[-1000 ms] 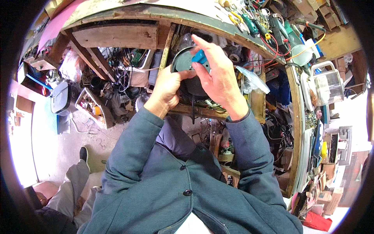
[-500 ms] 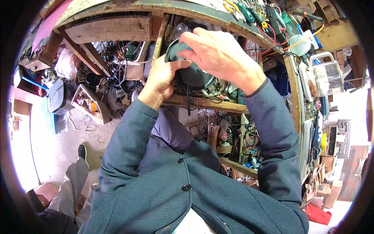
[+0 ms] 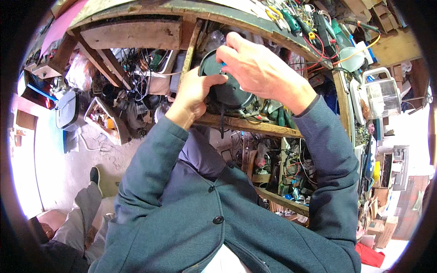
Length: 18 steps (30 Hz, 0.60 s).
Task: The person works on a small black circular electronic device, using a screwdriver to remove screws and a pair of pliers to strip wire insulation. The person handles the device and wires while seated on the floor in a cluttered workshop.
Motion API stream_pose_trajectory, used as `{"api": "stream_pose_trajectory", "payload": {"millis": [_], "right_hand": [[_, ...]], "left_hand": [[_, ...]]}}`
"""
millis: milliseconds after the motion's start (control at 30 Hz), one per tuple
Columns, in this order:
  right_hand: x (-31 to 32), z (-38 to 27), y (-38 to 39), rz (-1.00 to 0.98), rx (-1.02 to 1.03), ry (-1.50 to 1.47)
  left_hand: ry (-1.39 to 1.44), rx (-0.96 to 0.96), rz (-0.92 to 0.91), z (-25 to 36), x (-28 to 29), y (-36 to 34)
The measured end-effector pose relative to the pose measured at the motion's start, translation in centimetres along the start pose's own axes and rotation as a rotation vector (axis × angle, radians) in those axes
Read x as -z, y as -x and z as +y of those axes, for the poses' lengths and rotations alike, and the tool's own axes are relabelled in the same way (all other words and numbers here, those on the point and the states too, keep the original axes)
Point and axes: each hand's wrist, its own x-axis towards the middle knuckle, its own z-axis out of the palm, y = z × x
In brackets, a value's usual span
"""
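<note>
A round black appliance base (image 3: 230,93) with a raised rim, small holes and a dark cord (image 3: 222,120) hanging below is held up in front of me, over the wooden frame of the bench. My left hand (image 3: 193,93) is closed round its left side, with the thumb lying across its face. Over the upper right of the base, my right hand (image 3: 255,66) is closed in a pinch. A speck of blue shows at its fingertips, too small to name. The back of the base and the left fingers behind it are hidden.
Pliers and screwdrivers (image 3: 289,20) with red test leads lie on the bench top at upper right. A clear plastic container (image 3: 380,93) stands at the right. Cluttered shelves (image 3: 291,164) run beneath the bench. Another person's leg (image 3: 84,209) shows at lower left.
The base and both hands have shifted slightly right and down in the picture. My right fingers have turned, and a bit of blue now shows between them.
</note>
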Motion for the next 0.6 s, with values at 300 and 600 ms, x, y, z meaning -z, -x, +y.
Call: {"api": "stream_pose_trajectory", "payload": {"millis": [300, 600], "right_hand": [[-0.4, -0.1, 0.2, 0.081, -0.015, -0.077], [-0.9, 0.2, 0.1, 0.122, -0.096, -0.161]], "left_hand": [[0.001, -0.041, 0.016, -0.1, 0.3, 0.2], [0.029, -0.036, -0.003, 0.4, -0.5, 0.6]]}}
